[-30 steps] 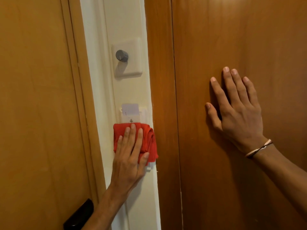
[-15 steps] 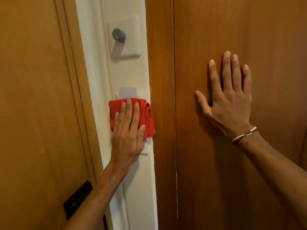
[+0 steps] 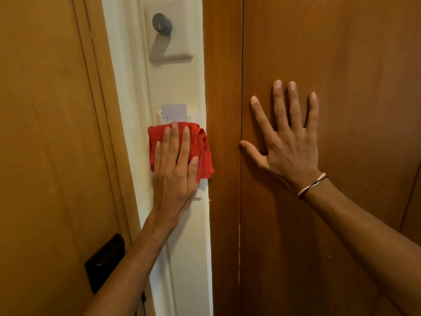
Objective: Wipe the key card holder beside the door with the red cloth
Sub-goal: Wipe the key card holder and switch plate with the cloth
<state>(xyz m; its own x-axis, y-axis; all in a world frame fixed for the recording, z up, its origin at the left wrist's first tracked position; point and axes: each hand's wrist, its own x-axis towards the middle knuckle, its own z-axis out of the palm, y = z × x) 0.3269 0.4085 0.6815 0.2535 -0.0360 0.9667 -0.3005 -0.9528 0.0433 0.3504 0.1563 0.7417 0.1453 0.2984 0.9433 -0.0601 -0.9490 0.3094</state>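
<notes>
A folded red cloth (image 3: 202, 151) lies flat against the white key card holder (image 3: 192, 116) on the cream wall strip between two wooden surfaces. My left hand (image 3: 175, 176) presses the cloth onto the holder with straight fingers. Only the holder's top edge and its lower right corner (image 3: 200, 192) show around the cloth and hand. A pale key card (image 3: 174, 111) sticks up out of the holder's slot, just above the cloth. My right hand (image 3: 289, 142) rests flat, fingers spread, on the dark wooden panel to the right; it holds nothing.
A white plate with a grey round knob (image 3: 162, 24) is on the wall above the holder. A wooden door (image 3: 50, 133) with a black handle (image 3: 106, 261) stands at the left. The dark wooden panel (image 3: 353, 65) fills the right side.
My left hand has slid the red cloth up the holder toward the card. The view has shifted, and my right hand stays flat on the panel.
</notes>
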